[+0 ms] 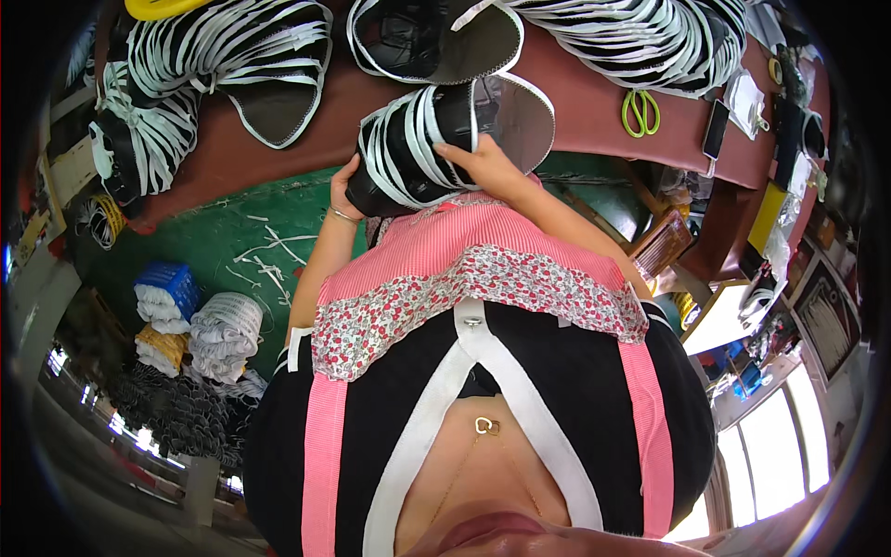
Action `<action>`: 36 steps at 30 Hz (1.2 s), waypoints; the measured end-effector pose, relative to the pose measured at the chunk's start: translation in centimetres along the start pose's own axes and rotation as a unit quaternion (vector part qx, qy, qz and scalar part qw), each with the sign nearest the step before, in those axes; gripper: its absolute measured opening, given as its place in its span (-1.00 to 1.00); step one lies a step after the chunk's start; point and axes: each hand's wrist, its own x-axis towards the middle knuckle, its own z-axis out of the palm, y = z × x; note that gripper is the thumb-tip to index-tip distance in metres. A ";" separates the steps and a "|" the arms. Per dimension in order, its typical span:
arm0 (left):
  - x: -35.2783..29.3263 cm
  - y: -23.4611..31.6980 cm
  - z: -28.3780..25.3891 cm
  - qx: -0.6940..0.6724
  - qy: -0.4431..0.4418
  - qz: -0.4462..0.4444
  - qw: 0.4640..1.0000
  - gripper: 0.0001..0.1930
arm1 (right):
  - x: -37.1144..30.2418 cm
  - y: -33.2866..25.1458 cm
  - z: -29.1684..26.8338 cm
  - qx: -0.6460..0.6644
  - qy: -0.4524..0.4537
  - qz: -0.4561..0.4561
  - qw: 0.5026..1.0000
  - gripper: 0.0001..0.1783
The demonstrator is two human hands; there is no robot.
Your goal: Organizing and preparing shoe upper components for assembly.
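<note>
Between my two hands is a thick bundle of black curved pieces with white edging, tilted against the table's front edge above my lap. My left hand grips its left end, the fingers partly hidden behind it. Over the right part lies my right hand, its thumb stretched across the white strips and its other fingers partly out of sight. At the bundle's right end, a grey-brown lining shows inside a white-bound edge. Just beyond it sits another black piece with a white border.
Stacks of similar pieces lie at the table's far left and far right. Green-handled scissors and a phone rest on the brown table. White scraps litter the green floor, near wrapped white bundles.
</note>
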 end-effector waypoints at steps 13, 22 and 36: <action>0.1 0.0 2.0 0.035 0.052 -0.020 0.998 -0.52 | -0.7 0.8 -0.5 -0.149 0.067 -0.076 0.984 -0.68; 0.1 -0.7 2.5 0.028 -0.002 -0.013 1.000 -0.47 | -4.2 -0.3 -2.6 -0.215 0.165 -0.084 0.959 -0.71; 0.0 -1.1 3.0 0.025 -0.018 0.001 1.000 -0.39 | -8.7 -2.6 -6.8 -0.215 0.333 -0.189 0.898 -0.78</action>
